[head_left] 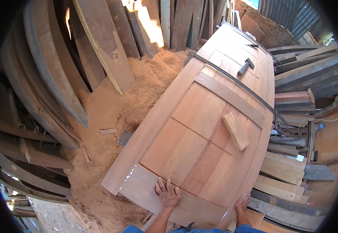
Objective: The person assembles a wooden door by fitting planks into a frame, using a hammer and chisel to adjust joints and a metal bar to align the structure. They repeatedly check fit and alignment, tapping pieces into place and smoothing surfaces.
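A large panelled wooden door [184, 132] lies in front of me, stretching away to the upper right. My left hand [168, 194] rests flat on its near rail, fingers spread, holding nothing. At the door's right edge, my right hand [242, 202] grips the side, its fingers partly hidden. White beads, like glue, show along the joints at both ends of the near rail. A loose wood block [235, 131] lies on the panels. Farther up, a black bar clamp [235, 79] crosses the door, and a hammer [246, 66] lies beyond it.
Sawdust [149, 83] is heaped along the door's left side. Tall boards [103, 42] lean at the back left. Stacked planks [281, 167] line the right side. Another clamp [246, 35] spans the door's far end, near a small dark tool [251, 45].
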`<control>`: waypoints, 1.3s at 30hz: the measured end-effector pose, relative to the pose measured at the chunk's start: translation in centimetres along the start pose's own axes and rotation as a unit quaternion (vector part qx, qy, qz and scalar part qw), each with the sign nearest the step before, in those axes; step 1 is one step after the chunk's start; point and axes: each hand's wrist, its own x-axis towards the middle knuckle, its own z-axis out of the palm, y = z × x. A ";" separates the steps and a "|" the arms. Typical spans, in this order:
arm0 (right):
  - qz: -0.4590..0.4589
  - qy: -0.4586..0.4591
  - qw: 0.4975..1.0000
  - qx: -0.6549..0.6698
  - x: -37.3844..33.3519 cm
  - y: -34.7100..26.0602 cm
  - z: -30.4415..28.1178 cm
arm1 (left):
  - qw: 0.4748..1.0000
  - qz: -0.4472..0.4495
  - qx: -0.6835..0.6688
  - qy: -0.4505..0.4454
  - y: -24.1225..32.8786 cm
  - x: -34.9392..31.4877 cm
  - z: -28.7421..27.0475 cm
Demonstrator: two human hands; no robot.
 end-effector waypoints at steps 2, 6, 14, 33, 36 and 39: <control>-0.018 0.013 1.000 -0.001 0.1 0.3 0.1 | 1.000 0.001 0.000 -0.004 0.1 0.0 -0.2; -0.029 0.045 0.998 -0.010 0.9 1.8 1.5 | 1.000 0.006 -0.001 0.003 0.0 0.0 -0.1; -0.054 0.062 0.997 -0.011 1.6 3.1 2.4 | 1.000 0.009 0.006 0.010 -0.3 -0.3 0.4; -0.066 0.067 0.996 -0.007 0.9 2.1 1.6 | 1.000 0.006 0.001 0.000 -0.1 -0.2 0.4; -0.042 0.043 0.998 -0.002 1.0 1.9 1.5 | 1.000 0.005 0.004 -0.002 -0.1 -0.1 0.1; -0.051 0.064 0.997 -0.013 1.1 3.0 2.1 | 1.000 0.004 0.006 -0.008 -0.1 0.0 0.0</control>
